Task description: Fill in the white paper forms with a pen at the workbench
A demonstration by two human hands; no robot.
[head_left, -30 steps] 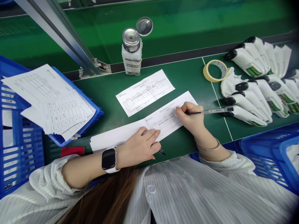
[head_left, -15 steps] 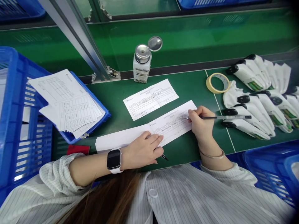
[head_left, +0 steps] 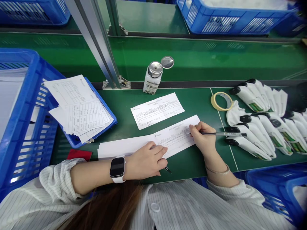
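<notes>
My right hand point(head_left: 203, 138) pinches a clear-barrelled pen point(head_left: 223, 134), its tip on the printed form at the right end of a fanned row of white sheets point(head_left: 124, 145). Across these sheets lies my left hand point(head_left: 147, 160), fingers curled, with a black pen point(head_left: 168, 169) tucked in it and poking out below. The palm side is hidden. A separate filled-in form point(head_left: 157, 111) lies just beyond the row.
A blue tray point(head_left: 111, 118) of papers and a red piece point(head_left: 79, 155) are on the left, beside a large blue crate point(head_left: 45, 70). A pump bottle point(head_left: 151, 83) stands behind. Yellow tape point(head_left: 214, 103) and several white devices point(head_left: 256, 140) lie at right.
The camera view has tilted up, showing more of the far shelf. My right hand has shifted slightly left along the form with its pen. The left hand remains on the sheets.
</notes>
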